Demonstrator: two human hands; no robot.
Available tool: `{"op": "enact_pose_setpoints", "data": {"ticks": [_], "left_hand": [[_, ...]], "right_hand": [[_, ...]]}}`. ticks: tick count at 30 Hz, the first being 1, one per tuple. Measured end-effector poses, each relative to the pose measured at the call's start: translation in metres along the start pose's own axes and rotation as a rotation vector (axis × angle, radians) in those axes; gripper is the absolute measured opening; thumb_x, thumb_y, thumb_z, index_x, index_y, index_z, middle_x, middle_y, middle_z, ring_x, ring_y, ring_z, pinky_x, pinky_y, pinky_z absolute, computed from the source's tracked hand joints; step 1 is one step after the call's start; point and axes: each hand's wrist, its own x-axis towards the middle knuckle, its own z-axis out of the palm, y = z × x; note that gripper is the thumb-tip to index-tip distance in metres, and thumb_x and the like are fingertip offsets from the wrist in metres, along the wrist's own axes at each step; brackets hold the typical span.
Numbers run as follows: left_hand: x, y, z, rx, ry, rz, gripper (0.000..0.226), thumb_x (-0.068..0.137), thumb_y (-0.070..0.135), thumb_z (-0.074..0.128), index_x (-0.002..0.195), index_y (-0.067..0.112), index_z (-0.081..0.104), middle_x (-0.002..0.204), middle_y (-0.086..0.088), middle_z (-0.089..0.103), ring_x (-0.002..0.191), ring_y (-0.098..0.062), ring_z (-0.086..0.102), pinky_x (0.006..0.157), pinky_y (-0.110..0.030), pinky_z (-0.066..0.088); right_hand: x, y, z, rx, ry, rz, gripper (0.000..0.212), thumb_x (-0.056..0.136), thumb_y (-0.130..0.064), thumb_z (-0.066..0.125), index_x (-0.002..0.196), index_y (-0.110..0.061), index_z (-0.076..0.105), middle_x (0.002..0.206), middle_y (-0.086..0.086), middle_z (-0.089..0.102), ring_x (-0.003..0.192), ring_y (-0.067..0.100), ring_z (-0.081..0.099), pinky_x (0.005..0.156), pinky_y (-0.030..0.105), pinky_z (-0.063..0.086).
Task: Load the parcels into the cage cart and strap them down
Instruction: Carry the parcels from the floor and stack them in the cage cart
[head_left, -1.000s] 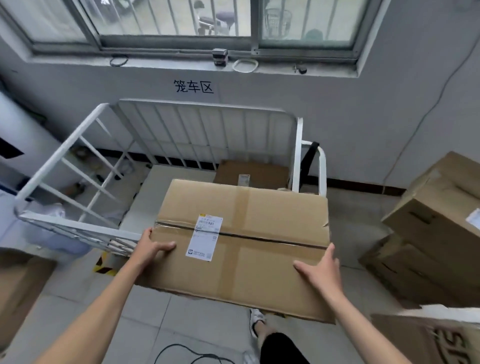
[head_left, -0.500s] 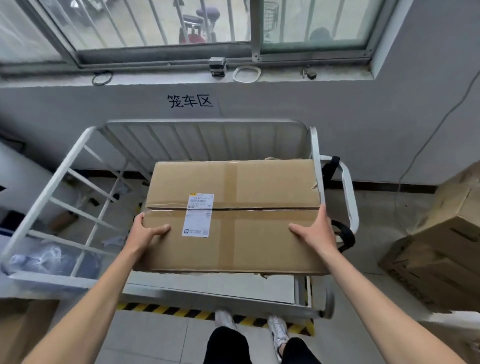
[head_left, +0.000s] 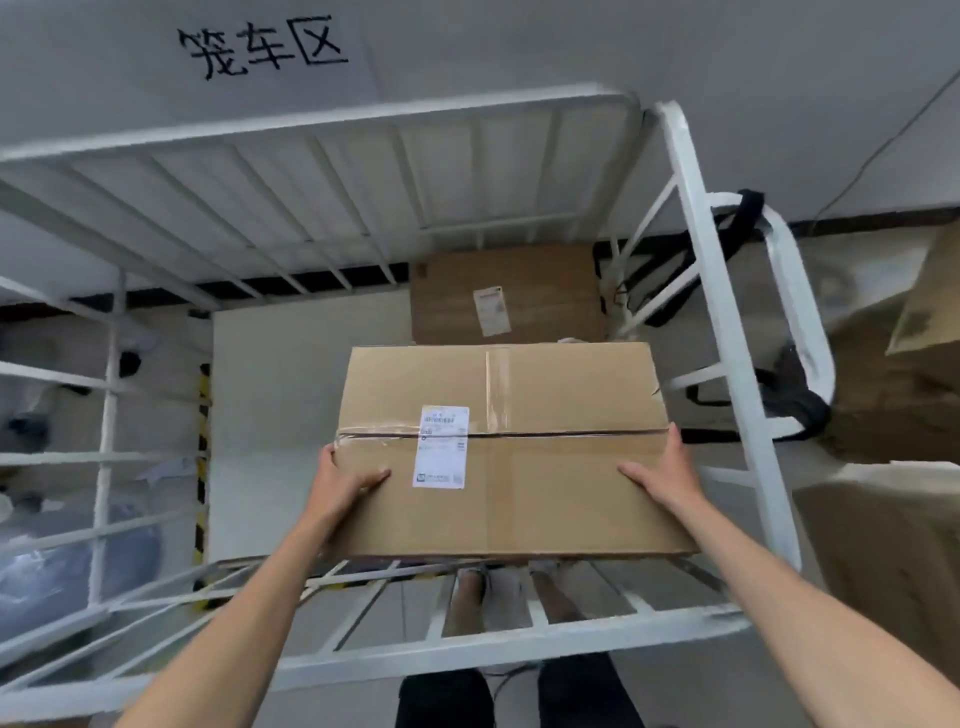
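Observation:
A large taped cardboard parcel (head_left: 550, 467) with a white shipping label is inside the white cage cart (head_left: 722, 332), low over its pale floor on the right side. My left hand (head_left: 343, 483) grips the parcel's left edge and my right hand (head_left: 665, 478) grips its right edge. A flatter cardboard parcel (head_left: 540, 296) with a label lies on the cart floor at the back right, just beyond the one I hold. A black strap (head_left: 789, 395) hangs on the cart's handle loop at the right.
The cart's near rail (head_left: 467, 654) crosses under my forearms, with my legs and shoes behind it. More cardboard boxes (head_left: 893, 395) stand outside the cart on the right. Bagged items (head_left: 57, 561) lie outside on the left. The left half of the cart floor (head_left: 275, 405) is bare.
I have leaned over the cart and lowered the parcel from above its near rail down inside. The view tilted down, so the window left the frame and the back parcel came into sight.

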Motion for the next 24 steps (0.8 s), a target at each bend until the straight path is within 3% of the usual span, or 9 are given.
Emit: {"op": "enact_pose_setpoints", "data": {"ticks": [4, 10, 14, 20, 24], "left_hand": [[0.06, -0.042, 0.034, 0.038, -0.06, -0.094, 0.095, 0.06, 0.037, 0.091, 0.134, 0.02, 0.034, 0.123, -0.004, 0.061, 0.109, -0.024, 0.063, 0.1, -0.048, 0.05], [0.152, -0.114, 0.089, 0.095, -0.06, -0.155, 0.105, 0.046, 0.054, 0.09, 0.128, 0.024, 0.031, 0.119, 0.002, 0.059, 0.102, -0.014, 0.062, 0.095, -0.041, 0.05], [0.205, -0.158, 0.121, 0.165, -0.069, -0.173, 0.118, 0.042, 0.063, 0.089, 0.134, 0.022, 0.028, 0.123, -0.001, 0.057, 0.11, -0.023, 0.061, 0.101, -0.046, 0.049], [0.261, -0.184, 0.167, 0.227, -0.018, -0.164, 0.11, 0.045, 0.068, 0.086, 0.131, 0.031, 0.027, 0.115, 0.007, 0.056, 0.101, -0.018, 0.06, 0.088, -0.037, 0.049], [0.286, -0.193, 0.198, 0.284, -0.009, -0.191, 0.112, 0.046, 0.064, 0.084, 0.131, 0.024, 0.025, 0.118, 0.001, 0.055, 0.104, -0.025, 0.058, 0.094, -0.046, 0.049]], "right_hand": [[0.063, 0.026, 0.035, -0.023, -0.017, 0.051, 0.103, 0.076, -0.032, 0.084, 0.155, -0.021, 0.019, 0.15, 0.008, 0.048, 0.135, 0.033, 0.047, 0.11, 0.052, 0.04], [0.163, 0.074, 0.092, -0.082, -0.051, 0.071, 0.111, 0.08, -0.037, 0.082, 0.16, -0.025, 0.006, 0.161, 0.005, 0.033, 0.143, 0.032, 0.038, 0.114, 0.05, 0.036], [0.218, 0.108, 0.126, -0.087, -0.05, 0.084, 0.116, 0.079, -0.038, 0.083, 0.161, -0.028, 0.001, 0.163, 0.003, 0.03, 0.146, 0.031, 0.036, 0.116, 0.05, 0.034], [0.286, 0.136, 0.153, -0.032, 0.005, 0.04, 0.119, 0.078, -0.034, 0.085, 0.16, -0.031, -0.002, 0.167, 0.0, 0.018, 0.152, 0.025, 0.024, 0.121, 0.052, 0.025], [0.321, 0.142, 0.163, -0.129, 0.023, 0.044, 0.119, 0.077, -0.037, 0.084, 0.159, -0.034, -0.001, 0.166, 0.005, 0.023, 0.149, 0.029, 0.029, 0.118, 0.053, 0.029]]}}
